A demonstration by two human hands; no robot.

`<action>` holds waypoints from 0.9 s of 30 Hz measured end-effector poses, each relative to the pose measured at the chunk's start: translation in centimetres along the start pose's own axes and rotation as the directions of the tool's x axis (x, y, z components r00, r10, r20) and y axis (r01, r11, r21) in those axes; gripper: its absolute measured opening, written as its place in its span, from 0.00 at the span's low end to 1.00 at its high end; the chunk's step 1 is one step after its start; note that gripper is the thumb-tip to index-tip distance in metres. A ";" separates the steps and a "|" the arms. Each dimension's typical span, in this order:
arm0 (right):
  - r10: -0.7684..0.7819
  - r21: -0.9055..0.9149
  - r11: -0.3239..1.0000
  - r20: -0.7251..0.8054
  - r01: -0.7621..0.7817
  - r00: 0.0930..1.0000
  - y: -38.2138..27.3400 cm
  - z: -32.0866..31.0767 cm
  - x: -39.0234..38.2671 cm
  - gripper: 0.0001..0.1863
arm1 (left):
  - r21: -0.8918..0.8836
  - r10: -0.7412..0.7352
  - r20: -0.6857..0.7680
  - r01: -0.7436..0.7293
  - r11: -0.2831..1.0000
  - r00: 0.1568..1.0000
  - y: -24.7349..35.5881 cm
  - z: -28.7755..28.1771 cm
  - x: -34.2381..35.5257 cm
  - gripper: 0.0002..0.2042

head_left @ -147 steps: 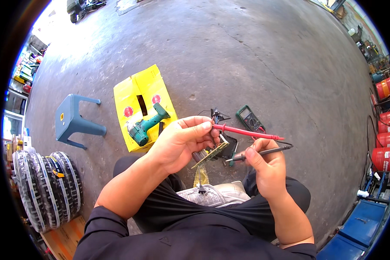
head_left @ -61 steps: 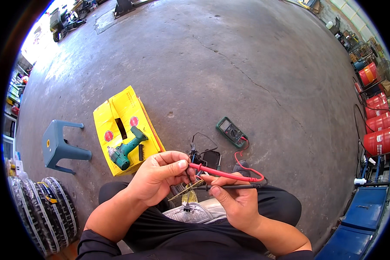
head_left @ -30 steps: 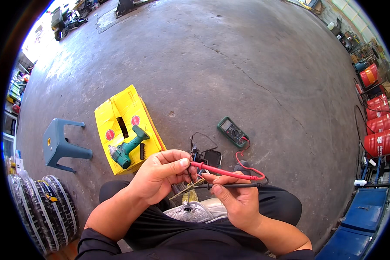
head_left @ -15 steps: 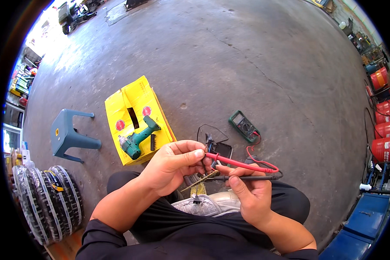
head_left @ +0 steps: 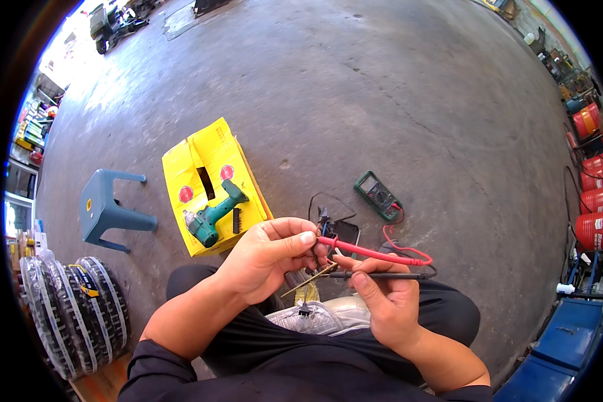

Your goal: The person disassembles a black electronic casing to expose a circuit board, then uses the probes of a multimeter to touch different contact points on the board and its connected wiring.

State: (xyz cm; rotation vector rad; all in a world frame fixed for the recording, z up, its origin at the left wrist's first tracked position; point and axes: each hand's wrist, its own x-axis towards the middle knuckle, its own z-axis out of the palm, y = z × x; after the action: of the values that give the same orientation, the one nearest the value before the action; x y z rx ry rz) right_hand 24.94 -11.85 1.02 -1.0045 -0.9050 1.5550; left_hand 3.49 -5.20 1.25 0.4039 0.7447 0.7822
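Observation:
My left hand (head_left: 271,258) is closed, with thumb and forefinger pinching the front end of a red test probe (head_left: 365,251). Its tip is hidden by those fingers. Between the thumb and fingers of my right hand (head_left: 390,291) lies a black test probe (head_left: 388,275), pointing left. A thin, brownish flat piece (head_left: 309,279), seen almost edge-on, is at the black probe's front end below my left fingers; what supports it is hidden. Ahead on the floor lies a dark green multimeter (head_left: 378,195), with the red lead running from it.
A yellow box (head_left: 187,157) on the left carries a green cordless power tool (head_left: 211,216). Beyond it stands a blue stool (head_left: 107,204); wrapped tyres (head_left: 74,311) are at lower left. Dark parts with wires (head_left: 342,231) lie just past my hands. Red drums (head_left: 595,230) and blue cabinets (head_left: 566,335) line the right.
The brownish flat piece has tilted very slightly between my hands. Both hands keep nearly the same place and grip.

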 end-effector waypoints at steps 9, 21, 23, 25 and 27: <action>0.047 0.002 0.999 -0.030 -0.047 0.998 -0.5 0.3 -0.2 0.07 | -0.020 0.001 -0.015 -0.002 1.000 1.000 -0.1 0.4 -0.1 0.06; 0.038 -0.020 0.999 -0.027 -0.039 0.999 -0.5 0.3 -0.2 0.06 | 0.010 0.009 -0.016 -0.009 1.000 1.000 -0.2 0.1 -0.1 0.06; 0.043 -0.020 0.999 -0.030 -0.043 0.999 -0.6 0.3 -0.2 0.06 | 0.011 0.011 -0.016 -0.011 1.000 1.000 -0.2 0.1 -0.2 0.06; 0.034 -0.023 0.999 -0.024 -0.035 0.999 -0.5 0.3 -0.2 0.06 | 0.010 0.012 -0.017 -0.012 1.000 1.000 -0.2 0.1 -0.1 0.06; 0.030 -0.028 0.999 -0.020 -0.030 0.999 -0.5 0.3 -0.1 0.06 | 0.008 0.009 -0.011 -0.008 1.000 1.000 -0.2 0.0 -0.1 0.06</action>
State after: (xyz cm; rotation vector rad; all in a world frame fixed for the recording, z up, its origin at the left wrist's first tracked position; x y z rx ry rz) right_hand 24.87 -11.93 1.56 -1.0564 -0.9047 1.5587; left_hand 3.55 -5.39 1.24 0.4101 0.7567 0.7903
